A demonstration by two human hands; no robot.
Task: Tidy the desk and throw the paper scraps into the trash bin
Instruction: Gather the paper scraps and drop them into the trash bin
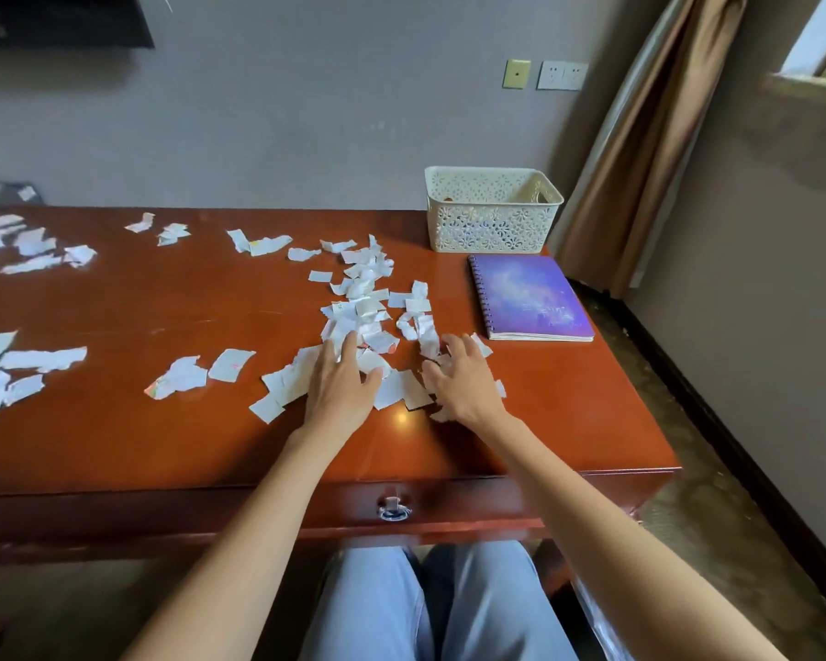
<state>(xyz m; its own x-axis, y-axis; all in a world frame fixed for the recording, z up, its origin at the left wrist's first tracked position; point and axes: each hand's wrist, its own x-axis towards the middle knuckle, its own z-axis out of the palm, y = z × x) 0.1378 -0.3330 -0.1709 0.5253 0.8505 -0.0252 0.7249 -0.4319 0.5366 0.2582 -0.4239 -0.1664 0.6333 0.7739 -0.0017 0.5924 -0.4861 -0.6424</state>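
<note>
Head view. Wooden desk (163, 446) spans frame centre, w/ torn white paper scraps (363, 298) scattered over it: densest heap at centre, smaller groups at left edge and upper left.

Left hand (342, 384), lower centre: flat, fingers spread wide, palm down on scraps at the heap's near end.

Right hand (463, 381), just right of it: fingers bent, tips on scraps; cannot tell whether any scrap is pinched.

Purple spiral notebook (532, 298) lies closed at centre right, apart from the heap. White lattice basket (492, 226) stands just beyond it, at the desk's far right corner. Ring drawer pull (393, 510) at bottom centre, on the desk front.
</note>
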